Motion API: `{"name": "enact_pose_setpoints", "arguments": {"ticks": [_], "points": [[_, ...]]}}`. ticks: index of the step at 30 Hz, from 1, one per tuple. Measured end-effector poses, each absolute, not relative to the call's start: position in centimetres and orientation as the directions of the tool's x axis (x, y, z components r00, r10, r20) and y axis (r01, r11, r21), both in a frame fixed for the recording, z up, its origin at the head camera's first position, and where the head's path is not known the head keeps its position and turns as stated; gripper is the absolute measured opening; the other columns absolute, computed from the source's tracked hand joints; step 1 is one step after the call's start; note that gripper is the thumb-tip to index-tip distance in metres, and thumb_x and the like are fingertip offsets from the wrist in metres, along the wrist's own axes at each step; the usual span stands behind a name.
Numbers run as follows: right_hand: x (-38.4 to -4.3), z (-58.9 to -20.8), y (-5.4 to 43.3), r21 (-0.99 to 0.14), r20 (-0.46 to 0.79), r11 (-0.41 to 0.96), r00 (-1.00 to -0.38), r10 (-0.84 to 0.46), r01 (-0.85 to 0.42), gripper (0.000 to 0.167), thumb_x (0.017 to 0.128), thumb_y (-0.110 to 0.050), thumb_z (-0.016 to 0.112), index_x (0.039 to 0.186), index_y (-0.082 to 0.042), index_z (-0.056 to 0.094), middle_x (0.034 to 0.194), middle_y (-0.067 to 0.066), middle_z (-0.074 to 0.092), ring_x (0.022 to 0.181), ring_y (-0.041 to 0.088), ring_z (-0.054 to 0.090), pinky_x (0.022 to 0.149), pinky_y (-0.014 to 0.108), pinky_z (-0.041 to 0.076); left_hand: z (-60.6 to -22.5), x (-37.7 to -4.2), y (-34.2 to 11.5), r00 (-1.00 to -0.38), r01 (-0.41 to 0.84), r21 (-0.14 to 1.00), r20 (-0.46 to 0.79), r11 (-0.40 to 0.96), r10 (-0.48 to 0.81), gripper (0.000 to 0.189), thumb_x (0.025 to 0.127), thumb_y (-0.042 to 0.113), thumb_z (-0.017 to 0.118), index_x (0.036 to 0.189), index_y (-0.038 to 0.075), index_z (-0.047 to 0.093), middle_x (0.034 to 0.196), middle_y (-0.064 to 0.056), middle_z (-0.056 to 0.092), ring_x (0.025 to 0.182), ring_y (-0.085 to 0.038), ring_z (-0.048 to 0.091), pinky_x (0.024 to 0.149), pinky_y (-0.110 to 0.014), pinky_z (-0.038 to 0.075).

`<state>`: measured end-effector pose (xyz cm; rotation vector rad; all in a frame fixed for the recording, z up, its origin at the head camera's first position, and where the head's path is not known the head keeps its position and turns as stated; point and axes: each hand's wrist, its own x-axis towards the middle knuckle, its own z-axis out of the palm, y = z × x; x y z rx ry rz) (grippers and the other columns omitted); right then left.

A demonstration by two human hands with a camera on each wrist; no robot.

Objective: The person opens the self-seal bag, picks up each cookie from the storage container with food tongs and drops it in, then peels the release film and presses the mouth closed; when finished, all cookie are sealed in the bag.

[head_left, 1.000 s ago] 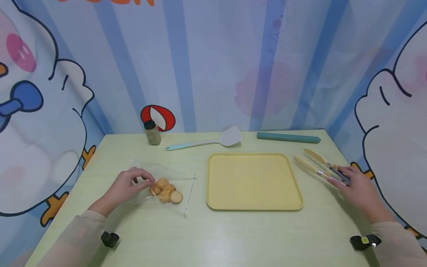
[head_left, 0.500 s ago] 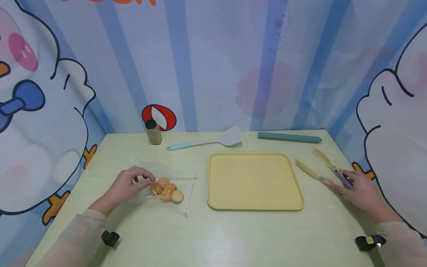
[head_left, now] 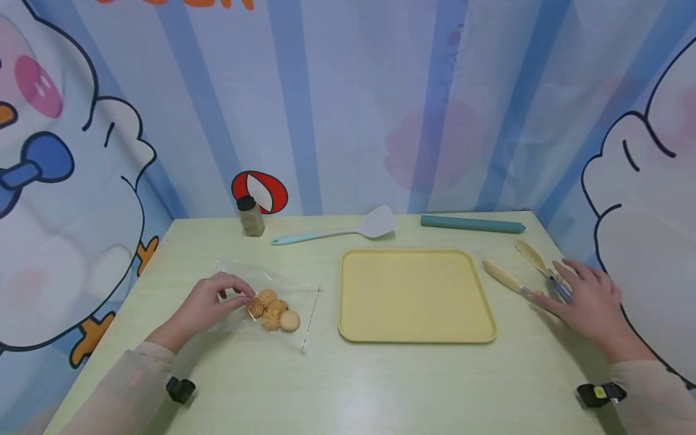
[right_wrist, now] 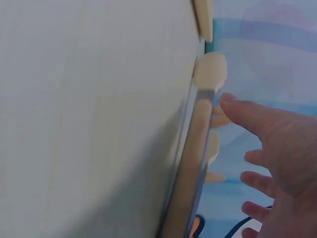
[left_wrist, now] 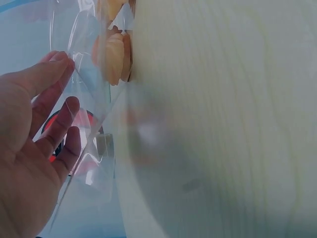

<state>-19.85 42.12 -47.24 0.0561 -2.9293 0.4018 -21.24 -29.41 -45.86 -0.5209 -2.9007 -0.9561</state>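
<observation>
The left hand [head_left: 214,302] is pinching the clear bag [head_left: 301,302] with cookies [head_left: 273,311], which is lying toward the left edge of the counter [head_left: 380,386] — the right hand [head_left: 589,302], fingers apart, is hovering at the tongs [head_left: 504,277], which are lying near the right edge.

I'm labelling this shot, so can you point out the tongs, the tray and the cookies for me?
Tongs [head_left: 502,275]: head view, on the pale end of the lower arm.
Tray [head_left: 416,296]: head view, on its bare floor.
Cookies [head_left: 277,306]: head view, on one mid-cluster.
</observation>
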Motion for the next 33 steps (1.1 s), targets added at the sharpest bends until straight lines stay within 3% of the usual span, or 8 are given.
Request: {"name": "enact_pose_setpoints", "arguments": {"ticks": [4, 7, 11, 21, 33], "points": [[-19.9, -46.1, 39.7, -0.266, 0.306, 0.949, -0.949, -0.081, -0.167, 0.074, 0.093, -0.044, 0.075, 0.150, -0.006, 0.050, 0.158, 0.025, 0.037, 0.139, 0.059, 0.025, 0.100, 0.079, 0.014, -46.1, -21.5, -29.4, -0.943, 0.326, 0.567, 0.135, 0.757, 0.305, 0.012, 0.094, 0.016, 0.077, 0.100, 0.026, 0.078, 0.105, 0.007, 0.074, 0.100, -0.020, 0.062, 0.080, -0.035, 0.050], [-20.5, -45.3, 37.1, -0.287, 0.374, 0.925, -0.918, -0.131, -0.249, 0.047, 0.091, -0.026, 0.079, 0.133, -0.007, 0.066, 0.148, 0.024, 0.050, 0.135, 0.053, 0.036, 0.101, 0.078, 0.016, -46.1, -21.8, -29.4, -0.945, 0.314, 0.572, 0.113, 0.758, 0.307, 0.012, 0.094, 0.017, 0.076, 0.101, 0.026, 0.078, 0.107, 0.006, 0.074, 0.102, -0.021, 0.061, 0.081, -0.037, 0.050], [-21.4, -44.9, 33.3, -0.348, 0.419, 0.866, -0.886, -0.199, -0.359, 0.022, 0.090, -0.009, 0.078, 0.111, -0.008, 0.073, 0.134, 0.020, 0.062, 0.126, 0.047, 0.049, 0.102, 0.075, 0.019, -46.1, -22.0, -29.3, -0.952, 0.284, 0.578, 0.074, 0.766, 0.297, 0.012, 0.095, 0.017, 0.076, 0.100, 0.028, 0.078, 0.109, 0.005, 0.074, 0.103, -0.020, 0.059, 0.082, -0.037, 0.049], [-23.3, -44.8, 24.7, -0.372, 0.329, 0.806, -0.877, -0.351, -0.462, 0.028, 0.093, -0.020, 0.077, 0.120, -0.012, 0.073, 0.127, 0.012, 0.070, 0.124, 0.037, 0.061, 0.108, 0.068, 0.031, -46.1, -22.1, -29.3, -0.956, 0.256, 0.562, 0.028, 0.786, 0.291, 0.013, 0.095, 0.016, 0.076, 0.099, 0.028, 0.078, 0.109, 0.005, 0.074, 0.104, -0.021, 0.059, 0.083, -0.036, 0.048], [-24.6, -45.6, 14.8, -0.359, 0.284, 0.706, -0.792, -0.541, -0.611, 0.025, 0.094, -0.025, 0.077, 0.118, -0.018, 0.075, 0.126, 0.003, 0.071, 0.124, 0.026, 0.064, 0.103, 0.059, 0.041, -45.5, -22.8, -29.3, -0.945, 0.263, 0.537, -0.021, 0.801, 0.325, 0.014, 0.097, 0.016, 0.073, 0.107, 0.024, 0.079, 0.110, 0.002, 0.074, 0.105, -0.023, 0.060, 0.085, -0.040, 0.051]]}}
